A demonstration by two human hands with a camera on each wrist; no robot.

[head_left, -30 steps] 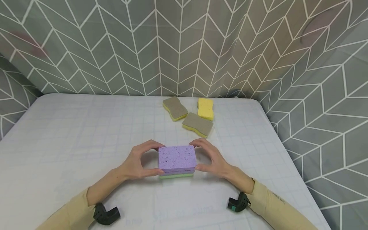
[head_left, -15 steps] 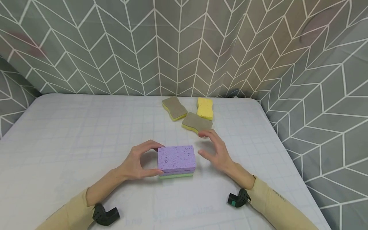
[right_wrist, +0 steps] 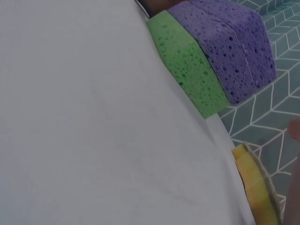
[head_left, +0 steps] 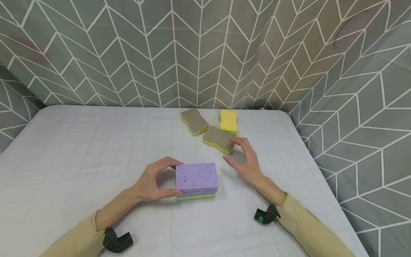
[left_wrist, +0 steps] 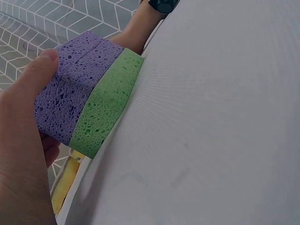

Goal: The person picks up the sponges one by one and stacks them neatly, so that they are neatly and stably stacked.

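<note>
In the head view, purple sponges [head_left: 196, 177] lie stacked on a green sponge [head_left: 196, 196] at the middle of the table. The left wrist view shows a seam in the purple part above the green sponge [left_wrist: 108, 101]. My left hand [head_left: 154, 180] grips the left end of the purple part, thumb on the near side and fingers behind. Over to the right, my right hand [head_left: 248, 164] holds nothing, thumb and fingers spread apart. Its index fingertip is at the right end of a grey-topped yellow scrub sponge [head_left: 216, 138]; whether it touches is unclear.
Behind that scrub sponge lie another grey-topped scrub sponge [head_left: 194, 120] and one with its yellow side up [head_left: 228, 121], near the table's back edge. A white cloth covers the table [head_left: 96, 142]. Patterned curtains [head_left: 186, 53] hang behind and to the right.
My right hand has let go of the right end of the purple stack and moved away right and back to the nearest scrub sponge. My left hand keeps its grip in place.
</note>
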